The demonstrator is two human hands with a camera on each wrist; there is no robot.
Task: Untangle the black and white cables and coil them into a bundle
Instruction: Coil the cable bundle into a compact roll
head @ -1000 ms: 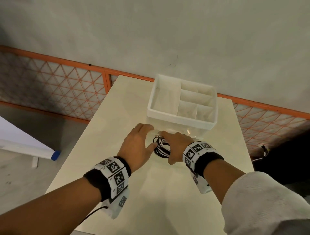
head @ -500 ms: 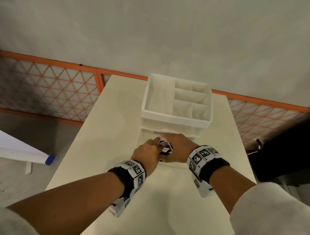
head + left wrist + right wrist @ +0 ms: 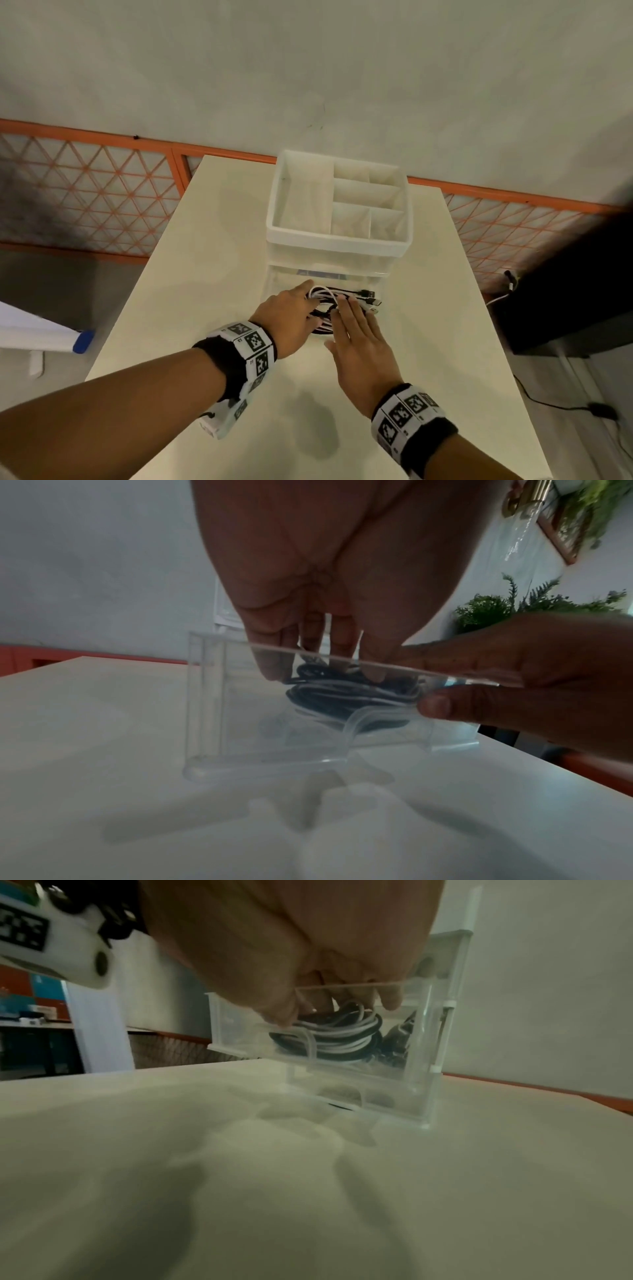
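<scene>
The black and white cable bundle [image 3: 327, 301] lies coiled inside a clear pulled-out drawer [image 3: 381, 286], its USB plugs [image 3: 368, 294] pointing right. My left hand [image 3: 301, 305] reaches into the drawer from the left and holds the coil between fingertips and thumb; the left wrist view shows the cable bundle [image 3: 342, 696] under those fingers. Flat above the drawer's front lies my right hand [image 3: 352, 318], fingers straight, tips touching the coil. Through the clear front, the right wrist view shows the cable bundle [image 3: 342, 1037].
The drawer belongs to a white organizer [image 3: 335, 241] with several empty top compartments, standing at the back of the cream table [image 3: 205, 274]. An orange lattice fence [image 3: 85, 198] runs behind the table. A dark cabinet [image 3: 565, 291] stands to the right.
Both hands gripped the bundle just in front of the organizer. It now sits in the clear drawer, and my right hand has let go and flattened over it.
</scene>
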